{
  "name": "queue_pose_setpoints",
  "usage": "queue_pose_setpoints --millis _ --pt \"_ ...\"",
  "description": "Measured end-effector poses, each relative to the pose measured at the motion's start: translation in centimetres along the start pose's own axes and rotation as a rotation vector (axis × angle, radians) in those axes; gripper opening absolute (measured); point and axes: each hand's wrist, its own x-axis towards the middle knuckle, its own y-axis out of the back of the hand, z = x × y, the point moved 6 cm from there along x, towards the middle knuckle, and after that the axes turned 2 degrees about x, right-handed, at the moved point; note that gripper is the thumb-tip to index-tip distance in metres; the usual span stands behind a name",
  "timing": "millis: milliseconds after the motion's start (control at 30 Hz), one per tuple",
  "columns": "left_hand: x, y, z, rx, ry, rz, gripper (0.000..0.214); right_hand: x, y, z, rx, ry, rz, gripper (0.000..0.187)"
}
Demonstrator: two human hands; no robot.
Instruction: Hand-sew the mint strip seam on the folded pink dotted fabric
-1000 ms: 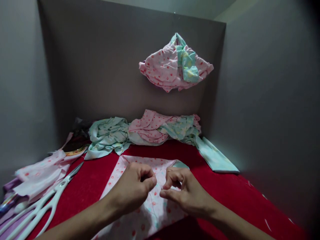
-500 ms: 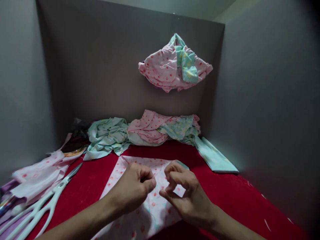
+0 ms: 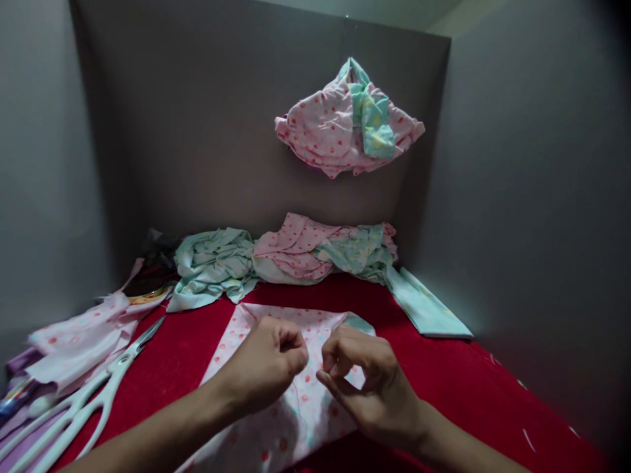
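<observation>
My left hand (image 3: pixel 276 358) is closed in a pinch above a pink cloth with red dots (image 3: pixel 308 414). A fine dark thread (image 3: pixel 298 397) hangs from just under its fingertips and trails over the cloth. Facing it, a small gap away, my right hand (image 3: pixel 367 378) pinches thumb against forefinger. Whatever is between those fingertips is too small to make out. The dotted cloth lies flat on a red surface (image 3: pixel 444 387), and a mint green patch (image 3: pixel 359 322) shows at its far right corner.
White-handled scissors (image 3: pixel 116 374) lie at the left beside pink scraps (image 3: pixel 81 335). Crumpled mint cloth (image 3: pixel 214 263) and pink dotted cloth (image 3: pixel 296 246) line the back. Folded mint cloth (image 3: pixel 431 305) lies at right. A gathered pink-and-mint piece (image 3: pixel 320 128) hangs on the grey wall.
The fingertips of my right hand have drawn closer together. My left hand keeps nearly the same pose, and the whole view has shifted slightly.
</observation>
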Motion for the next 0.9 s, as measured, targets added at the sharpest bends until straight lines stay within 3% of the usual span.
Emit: queue_pose_setpoints --millis 200,467,600,767,900 --pt "0.5 2.5 -0.1 -0.01 0.039 0.117 0.012 0.4 0.9 0.4 0.01 -0.037 0.03 0.024" --pt "0.3 3.7 0.4 -0.057 0.054 0.098 0.017 1.5 2.9 1.1 0.013 -0.086 0.05 0.023" --pt "0.6 5.4 0.4 -0.064 0.088 0.102 0.018 2.0 7.0 3.3 -0.053 -0.137 0.248 0.023" --pt "0.7 10.3 -0.2 0.002 0.107 0.311 0.017 1.4 13.5 8.1 -0.191 -0.237 0.515 0.021" --pt "0.5 14.3 -1.2 0.099 0.141 0.455 0.015 -0.7 17.7 13.3 -0.363 -0.441 0.646 0.015"
